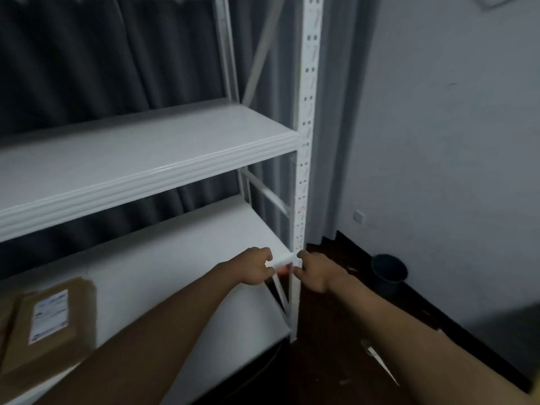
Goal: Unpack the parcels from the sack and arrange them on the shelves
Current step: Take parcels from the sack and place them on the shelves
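A white metal rack fills the left of the head view, with an upper shelf [152,159] and a lower shelf [181,276]. Over the right end of the lower shelf, my left hand [254,270] and my right hand [317,273] each pinch one end of a small white parcel [285,260], which is blurred. A brown cardboard parcel [49,323] with a white label lies on the lower shelf at the far left, with the edge of another brown parcel [4,314] beside it. No sack is in view.
The rack's perforated white upright [306,141] stands just behind my hands. A dark curtain [87,54] hangs behind the rack. On the dark floor to the right sits a dark round bin [388,273] against the grey wall, below a wall socket [359,216].
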